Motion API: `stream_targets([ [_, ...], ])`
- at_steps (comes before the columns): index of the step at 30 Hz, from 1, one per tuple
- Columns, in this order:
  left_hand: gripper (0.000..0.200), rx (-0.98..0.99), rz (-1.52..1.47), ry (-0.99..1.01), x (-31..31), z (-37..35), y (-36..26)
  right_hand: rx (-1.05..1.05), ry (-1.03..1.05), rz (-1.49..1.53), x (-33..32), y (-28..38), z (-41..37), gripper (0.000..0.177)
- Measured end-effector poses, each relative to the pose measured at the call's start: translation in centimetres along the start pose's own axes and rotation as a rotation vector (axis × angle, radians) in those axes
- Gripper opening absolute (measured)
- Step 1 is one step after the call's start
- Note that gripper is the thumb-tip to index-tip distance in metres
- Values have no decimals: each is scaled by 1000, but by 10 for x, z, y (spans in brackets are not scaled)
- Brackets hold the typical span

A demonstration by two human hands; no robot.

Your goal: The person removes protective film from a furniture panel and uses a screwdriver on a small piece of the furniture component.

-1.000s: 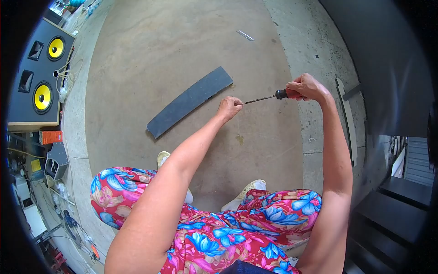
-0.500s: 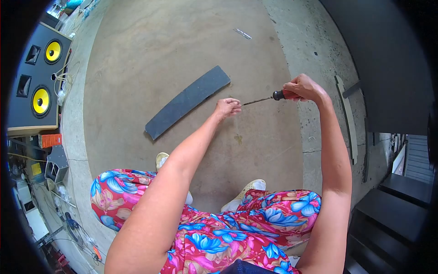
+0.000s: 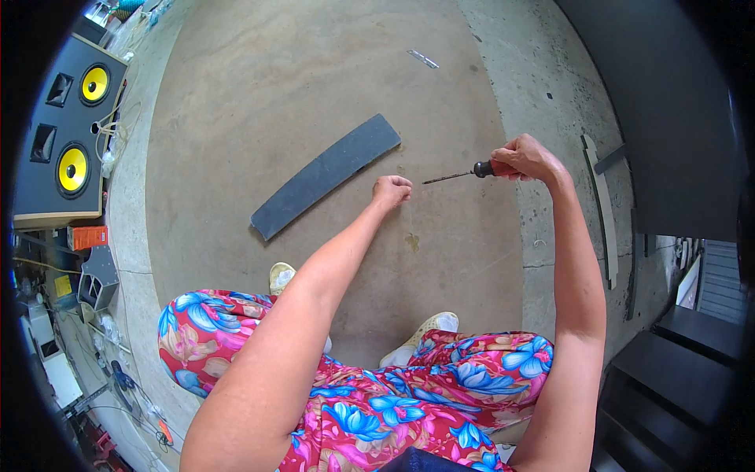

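My right hand (image 3: 530, 159) is wrapped round the red handle of a screwdriver (image 3: 483, 169) with a black collar. Its long dark shaft points left, nearly level, above the brown floor sheet. Just left of the tip is my left hand (image 3: 391, 191), fingers curled together and a small gap away from the shaft. Whatever those fingers may hold is hidden. Beyond my left hand lies a dark grey, slightly curved board (image 3: 326, 175), flat and slanting up to the right; neither hand touches it.
A small metallic strip (image 3: 423, 59) lies on the brown sheet (image 3: 259, 71) at the far side. Left stands a speaker cabinet (image 3: 46, 165) with yellow cones, near cables and clutter. Along the right are a large dark panel (image 3: 668, 118), a narrow strip (image 3: 602, 212) and dark slabs (image 3: 668, 370).
My left hand has drawn back slightly from the screwdriver's tip, so a gap now shows between them. The right hand still grips the screwdriver, almost in the same place.
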State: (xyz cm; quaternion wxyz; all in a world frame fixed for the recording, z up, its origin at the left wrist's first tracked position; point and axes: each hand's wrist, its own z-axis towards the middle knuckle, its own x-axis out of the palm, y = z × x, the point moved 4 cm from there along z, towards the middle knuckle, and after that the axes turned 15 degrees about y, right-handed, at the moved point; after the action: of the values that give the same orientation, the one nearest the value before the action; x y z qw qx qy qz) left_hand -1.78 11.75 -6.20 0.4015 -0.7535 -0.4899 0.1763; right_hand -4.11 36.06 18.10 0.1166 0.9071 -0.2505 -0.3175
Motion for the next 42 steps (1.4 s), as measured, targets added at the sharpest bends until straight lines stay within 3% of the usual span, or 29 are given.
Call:
stream_targets([
  [2, 14, 13, 228, -117, -4, -4, -4, -22, -3, 58, 1, 1, -4, 31],
  [8, 21, 197, 515, -344, -8, -3, -2, 32, -40, 28, 2, -11, 3, 29],
  [20, 25, 250, 611, -377, -4, -11, -6, 70, -46, 60, 0, -31, 7, 32],
  [30, 30, 283, 687, -400, -16, -23, -16, -47, -176, 201, -19, -52, -19, 31],
  [37, 31, 276, 826, -306, -20, -39, -12, -386, -485, 403, 86, -107, 1, 24],
  [42, 30, 403, 1066, -91, 11, -66, -17, -461, -664, 690, 176, -129, 34, 25],
])
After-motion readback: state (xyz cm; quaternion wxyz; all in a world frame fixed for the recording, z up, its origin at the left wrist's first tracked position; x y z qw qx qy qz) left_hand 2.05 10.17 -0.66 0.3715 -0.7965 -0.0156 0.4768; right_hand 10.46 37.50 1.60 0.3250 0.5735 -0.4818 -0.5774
